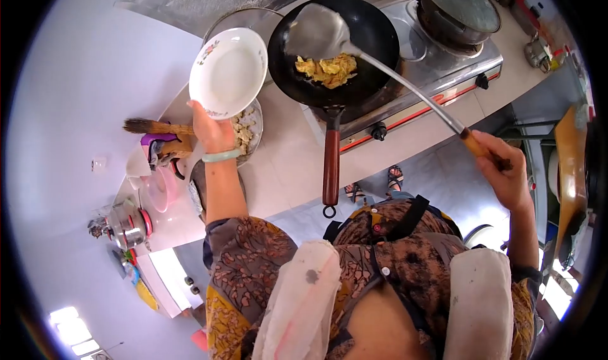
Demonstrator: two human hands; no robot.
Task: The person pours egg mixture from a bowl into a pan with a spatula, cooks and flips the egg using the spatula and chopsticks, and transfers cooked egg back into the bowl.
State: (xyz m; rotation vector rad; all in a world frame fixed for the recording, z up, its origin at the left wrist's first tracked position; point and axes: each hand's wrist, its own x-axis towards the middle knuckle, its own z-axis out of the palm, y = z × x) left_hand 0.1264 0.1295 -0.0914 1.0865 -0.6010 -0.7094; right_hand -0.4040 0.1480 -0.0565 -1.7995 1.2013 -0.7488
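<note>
My left hand [212, 132] grips the near rim of a white plate [229, 73] with a floral pattern, tilted up beside the wok. Nothing shows on the plate's inner face. In my right hand [508, 170] is the wooden handle end of a long metal spatula [405, 80]. Its broad blade hangs over the left part of the black wok [373, 33]. Cooked yellow egg [329, 70] lies in the wok, just below the blade. The wok's dark red handle [331, 157] points toward me, and neither hand touches it.
Right of the wok, a lidded pot [461, 11] stands on the gas stove [437, 90]. Behind my left wrist sits a plate of pale food pieces [252, 128]. A straw brush [155, 127], pink bowl [162, 189] and glass-sided pot [126, 224] are at left.
</note>
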